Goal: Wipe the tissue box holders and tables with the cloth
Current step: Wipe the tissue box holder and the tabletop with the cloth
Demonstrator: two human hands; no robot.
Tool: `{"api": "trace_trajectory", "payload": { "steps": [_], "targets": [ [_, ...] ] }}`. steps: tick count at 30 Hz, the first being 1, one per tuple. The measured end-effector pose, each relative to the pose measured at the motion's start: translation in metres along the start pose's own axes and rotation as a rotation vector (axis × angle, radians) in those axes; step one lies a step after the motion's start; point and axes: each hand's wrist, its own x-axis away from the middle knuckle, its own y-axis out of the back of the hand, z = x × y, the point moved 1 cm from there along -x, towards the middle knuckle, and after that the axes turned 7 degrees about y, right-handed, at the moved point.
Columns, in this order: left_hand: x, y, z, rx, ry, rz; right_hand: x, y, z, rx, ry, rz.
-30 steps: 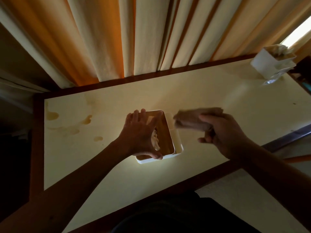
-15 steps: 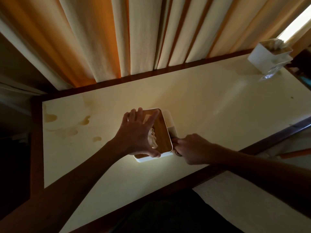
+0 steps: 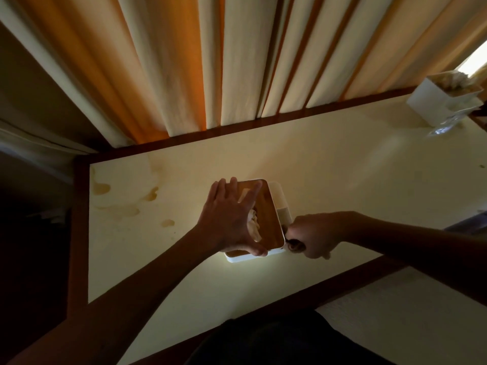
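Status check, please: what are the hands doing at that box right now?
Left hand steadies tissue box holder. Right hand presses cloth against its side. Nothing in the way.

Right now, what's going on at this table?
A person is cleaning the tissue holder on the table. The left hand lies spread over its wooden lid, steadying it. The right hand grips a dark cloth against the holder's near right corner. Brown stains mark the table's left end, and a second holder stands at the far right.
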Motion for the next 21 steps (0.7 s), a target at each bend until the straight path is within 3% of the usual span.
{"api": "trace_trajectory", "payload": {
  "steps": [4, 7, 11, 21],
  "targets": [
    [0.000, -0.001, 0.002, 0.002, -0.003, -0.004, -0.008, -0.017, 0.004, 0.060, -0.051, -0.072],
    [-0.001, -0.001, 0.002, -0.024, -0.017, -0.013, 0.001, -0.023, 0.008, 0.283, 0.013, -0.177],
    [-0.001, -0.001, 0.005, -0.005, -0.038, 0.009, 0.004, -0.018, 0.009, 0.512, 0.063, -0.165],
    [0.000, -0.002, 0.008, -0.007, -0.063, 0.000, 0.007, -0.007, 0.014, 0.256, 0.043, -0.134]
  ]
}}
